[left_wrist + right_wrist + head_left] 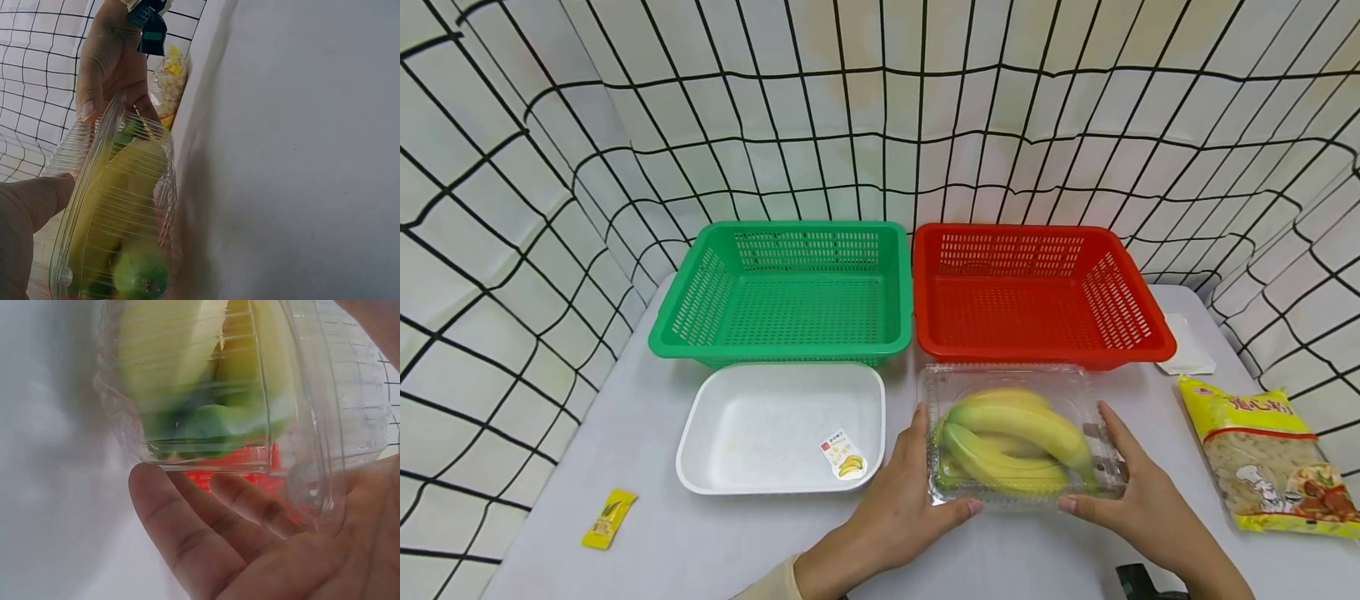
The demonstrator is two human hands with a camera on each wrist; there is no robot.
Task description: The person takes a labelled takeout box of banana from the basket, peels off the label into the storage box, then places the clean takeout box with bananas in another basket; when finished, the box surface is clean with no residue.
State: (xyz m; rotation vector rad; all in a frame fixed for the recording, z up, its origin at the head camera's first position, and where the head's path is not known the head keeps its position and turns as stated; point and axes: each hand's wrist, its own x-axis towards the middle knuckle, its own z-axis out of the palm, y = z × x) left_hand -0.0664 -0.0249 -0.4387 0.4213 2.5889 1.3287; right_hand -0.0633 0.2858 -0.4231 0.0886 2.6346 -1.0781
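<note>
A clear plastic clamshell box point(1003, 372) with bananas point(1022, 425) inside is held between both hands in the head view. My left hand point(895, 512) grips its left side, with the thumb along the near edge. On the opposite side, my right hand point(1142, 500) grips the right end, its thumb at the near right corner. The lid appears closed over the bananas. In the right wrist view, fingers point(187, 544) reach around the end of the box. Left of the box lies a white tray point(745, 425) bearing a banana sticker point(844, 455).
Behind stand a green basket point(782, 348) and a red basket point(1037, 354), side by side. A yellow-and-clear food bag point(1270, 467) lies at right, a small yellow packet point(609, 518) at left. White tissue point(1187, 346) sits beside the red basket. Black netting point(917, 133) surrounds the table.
</note>
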